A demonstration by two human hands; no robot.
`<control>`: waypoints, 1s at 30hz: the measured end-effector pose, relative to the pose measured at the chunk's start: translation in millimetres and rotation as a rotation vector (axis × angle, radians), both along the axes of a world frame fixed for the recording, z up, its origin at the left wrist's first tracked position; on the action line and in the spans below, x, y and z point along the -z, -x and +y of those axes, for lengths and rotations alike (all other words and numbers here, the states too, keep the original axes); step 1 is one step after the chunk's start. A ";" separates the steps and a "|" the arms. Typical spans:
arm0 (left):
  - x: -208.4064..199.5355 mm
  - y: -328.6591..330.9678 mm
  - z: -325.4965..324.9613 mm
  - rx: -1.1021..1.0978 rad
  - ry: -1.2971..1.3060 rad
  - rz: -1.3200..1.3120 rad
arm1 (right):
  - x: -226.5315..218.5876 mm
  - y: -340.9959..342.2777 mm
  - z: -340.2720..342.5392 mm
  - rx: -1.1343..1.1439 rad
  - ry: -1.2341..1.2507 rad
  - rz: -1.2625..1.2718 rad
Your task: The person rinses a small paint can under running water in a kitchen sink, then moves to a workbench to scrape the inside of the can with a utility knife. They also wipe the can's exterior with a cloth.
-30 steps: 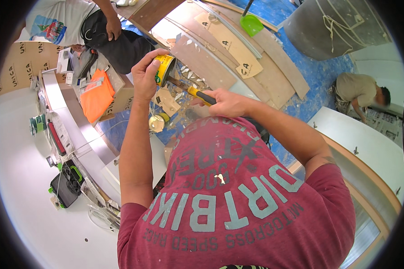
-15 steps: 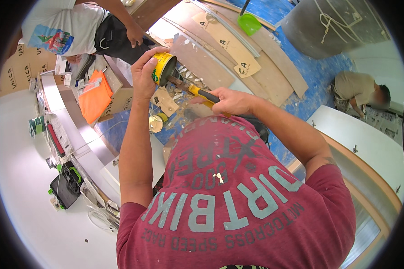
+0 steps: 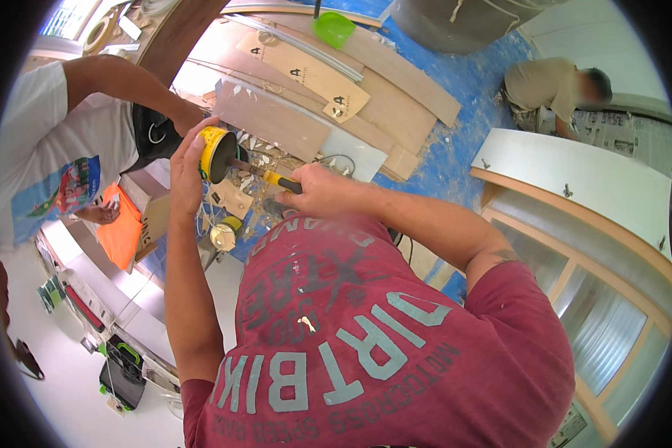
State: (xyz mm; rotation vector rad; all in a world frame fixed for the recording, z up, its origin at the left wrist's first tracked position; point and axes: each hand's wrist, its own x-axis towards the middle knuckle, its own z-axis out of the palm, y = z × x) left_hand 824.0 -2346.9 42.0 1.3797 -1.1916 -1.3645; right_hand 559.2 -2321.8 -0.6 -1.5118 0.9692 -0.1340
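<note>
My left hand (image 3: 187, 170) is wrapped round a yellow tin can (image 3: 204, 142), tipped so that its dark open mouth faces right. In my right hand (image 3: 317, 188) is a scraper with a yellow and black handle (image 3: 282, 181). Its narrow brownish blade points left and reaches the can's mouth; the tip is hard to make out against the dark inside. Both hands are held in front of my chest, above the littered floor. The can's contents do not show.
A person (image 3: 67, 149) stands close at my left; another (image 3: 541, 89) crouches at the right. Boards (image 3: 276, 127) and a green dustpan (image 3: 334, 30) lie ahead on blue floor sheeting (image 3: 455, 75). An orange cloth (image 3: 118, 228) hangs at left, and a white cabinet (image 3: 567, 179) stands at right.
The view has swung, so my hands, the can and the scraper appear lower and further left. The blade stays at the can's mouth. The person at left now shows larger and nearer.
</note>
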 end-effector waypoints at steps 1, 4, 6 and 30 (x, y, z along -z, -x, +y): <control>6.0 3.4 -0.7 0.029 -0.002 -0.033 | -0.6 5.2 -0.4 0.023 0.024 0.018; 25.7 9.6 -11.2 0.054 0.025 -0.014 | 17.6 14.0 -4.5 0.008 0.112 0.077; 31.5 12.2 -19.3 0.082 0.017 0.010 | 16.2 20.0 -8.2 0.013 0.065 0.067; 38.6 67.4 -177.8 0.092 0.068 0.510 | -54.5 63.5 -96.6 0.239 -0.239 0.046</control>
